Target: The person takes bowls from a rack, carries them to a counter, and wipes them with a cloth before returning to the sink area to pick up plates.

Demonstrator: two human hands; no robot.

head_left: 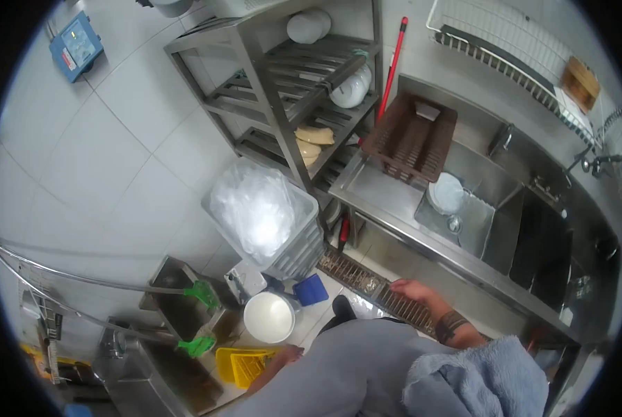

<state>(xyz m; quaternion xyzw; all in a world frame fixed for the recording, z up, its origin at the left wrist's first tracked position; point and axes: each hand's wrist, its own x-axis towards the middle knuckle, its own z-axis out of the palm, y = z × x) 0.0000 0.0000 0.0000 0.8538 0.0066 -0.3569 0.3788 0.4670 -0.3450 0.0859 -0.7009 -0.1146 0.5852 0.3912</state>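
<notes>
My right hand [411,289] hangs over the floor drain grate [408,311], below the front edge of the steel sink counter, its fingers loosely apart with nothing in them. At the lower middle, my left hand [291,354] is beside my body, near the yellow plastic container [245,366] and the white bucket [269,317]. The fingers of that hand are too small and partly hidden to make out. A grey towel [481,382] hangs over my right shoulder.
White plates [446,193] lie in the sink, with a brown plastic basket [416,139] beside it. Stacked grey bins [304,260] holding clear plastic bags stand before the metal rack [259,83]. A blue dustpan [311,290] is on the floor. Green handles [201,293] show at left.
</notes>
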